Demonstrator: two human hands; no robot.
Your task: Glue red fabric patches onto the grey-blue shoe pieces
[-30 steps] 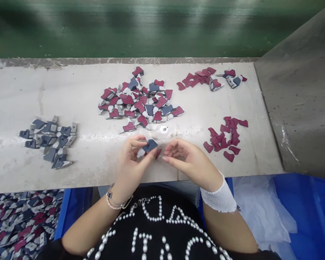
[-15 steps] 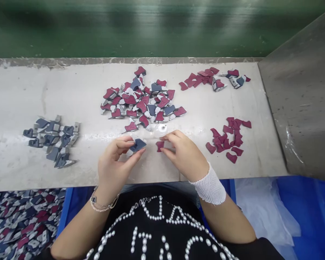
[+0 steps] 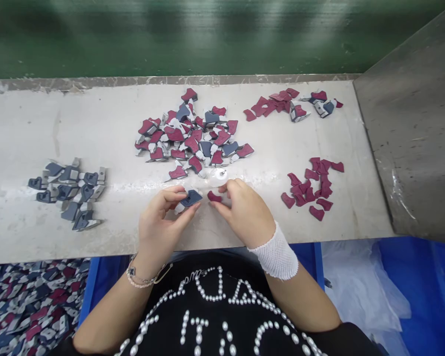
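My left hand (image 3: 165, 212) is closed on a dark blue and grey plastic part (image 3: 191, 198), pinched between thumb and fingers. Just right of it, my right hand (image 3: 244, 212) pinches a small maroon plate (image 3: 214, 197). A narrow gap separates the plate from the blue part. Beyond both hands lies a heap of grey and blue parts, many with maroon faces (image 3: 191, 138). To the left is a group of blue-grey parts (image 3: 68, 190) without maroon. Loose maroon plates (image 3: 311, 185) lie to the right of my right hand.
At the back right are more maroon plates (image 3: 274, 102) and a few parts (image 3: 317, 106). A white round piece (image 3: 221, 174) sits beyond my hands. A metal panel (image 3: 411, 128) bounds the right side. Below left, a bin holds many mixed parts (image 3: 29, 306).
My right hand has moved left, bringing the maroon plate closer to the blue part and tilting it. My left hand has shifted slightly right, still holding the part.
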